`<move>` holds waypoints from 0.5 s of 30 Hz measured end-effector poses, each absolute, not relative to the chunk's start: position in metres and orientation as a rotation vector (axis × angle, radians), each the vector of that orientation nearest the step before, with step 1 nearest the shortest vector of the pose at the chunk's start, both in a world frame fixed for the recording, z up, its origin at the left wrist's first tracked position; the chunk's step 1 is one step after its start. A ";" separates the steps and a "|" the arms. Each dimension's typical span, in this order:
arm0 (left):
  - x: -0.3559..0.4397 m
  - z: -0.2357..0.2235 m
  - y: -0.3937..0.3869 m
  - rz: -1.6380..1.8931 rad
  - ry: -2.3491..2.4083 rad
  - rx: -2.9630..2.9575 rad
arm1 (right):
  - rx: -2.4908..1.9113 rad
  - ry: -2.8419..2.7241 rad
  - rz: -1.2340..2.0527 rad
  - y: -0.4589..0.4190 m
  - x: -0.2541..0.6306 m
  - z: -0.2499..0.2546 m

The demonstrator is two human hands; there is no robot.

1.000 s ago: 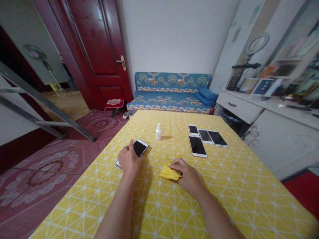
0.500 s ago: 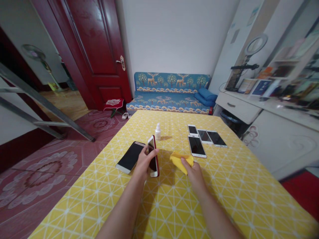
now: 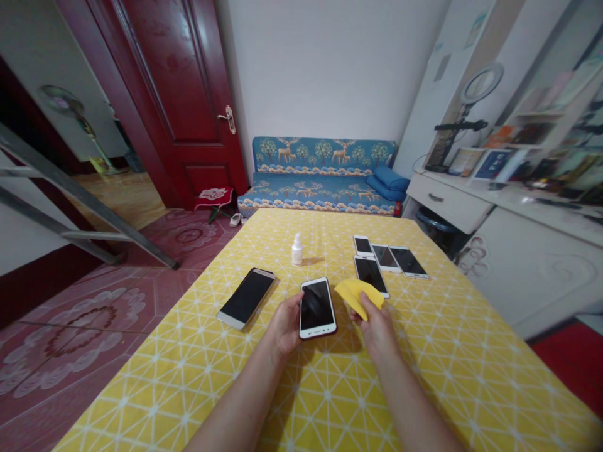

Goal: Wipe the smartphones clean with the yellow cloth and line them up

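My left hand [image 3: 287,320] is closed on the left edge of a white-framed smartphone [image 3: 317,307], which is held screen up above the table. Smears show on its dark screen. A yellow cloth [image 3: 358,295] is pinched in my right hand [image 3: 375,323], just to the right of that phone. To the left, a gold-edged smartphone [image 3: 248,296] lies face up on the tablecloth. A small white spray bottle [image 3: 296,250] stands upright beyond the held phone.
Several more phones lie at the right: a small one [image 3: 362,245], two side by side [image 3: 387,257], and one [image 3: 371,275] partly behind the cloth. The yellow patterned tablecloth [image 3: 188,376] covers the table. A blue sofa [image 3: 320,182] stands past its far edge.
My left hand has turned the phone from on edge to screen up and moved it right. My right hand has shifted slightly right with the cloth.
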State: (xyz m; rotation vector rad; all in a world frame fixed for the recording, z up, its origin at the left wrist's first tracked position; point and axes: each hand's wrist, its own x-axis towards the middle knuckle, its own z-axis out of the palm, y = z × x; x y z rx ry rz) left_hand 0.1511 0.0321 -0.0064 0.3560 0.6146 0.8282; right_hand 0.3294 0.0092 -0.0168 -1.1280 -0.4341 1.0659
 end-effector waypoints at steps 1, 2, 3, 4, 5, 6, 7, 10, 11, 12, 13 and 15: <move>0.152 -0.008 0.032 0.818 0.528 0.371 | -1.134 -0.434 1.058 0.009 0.329 -0.016; 0.152 -0.009 0.032 0.800 0.439 0.388 | -1.141 -0.432 1.051 0.009 0.328 -0.016; 0.152 -0.010 0.031 0.771 0.358 0.405 | -1.146 -0.428 1.046 0.008 0.327 -0.015; 0.152 -0.010 0.031 0.735 0.294 0.417 | -1.147 -0.427 1.042 0.008 0.327 -0.015; 0.150 -0.011 0.030 0.702 0.250 0.424 | -1.149 -0.425 1.036 0.007 0.326 -0.015; 0.149 -0.011 0.029 0.676 0.223 0.426 | -1.148 -0.427 1.027 0.007 0.326 -0.016; 0.148 -0.010 0.029 0.656 0.212 0.426 | -1.147 -0.432 1.013 0.007 0.326 -0.017; 0.145 -0.009 0.027 0.625 0.231 0.436 | -1.168 -0.485 0.918 0.007 0.327 -0.023; 0.146 -0.008 0.027 0.621 0.246 0.447 | -1.189 -0.515 0.886 0.008 0.328 -0.025; 0.147 -0.007 0.026 0.622 0.263 0.461 | -1.214 -0.549 0.857 0.007 0.329 -0.026; 0.148 -0.007 0.025 0.624 0.280 0.479 | -1.242 -0.583 0.836 0.007 0.329 -0.027; 0.151 -0.006 0.022 0.631 0.313 0.525 | -1.300 -0.645 0.807 0.006 0.329 -0.027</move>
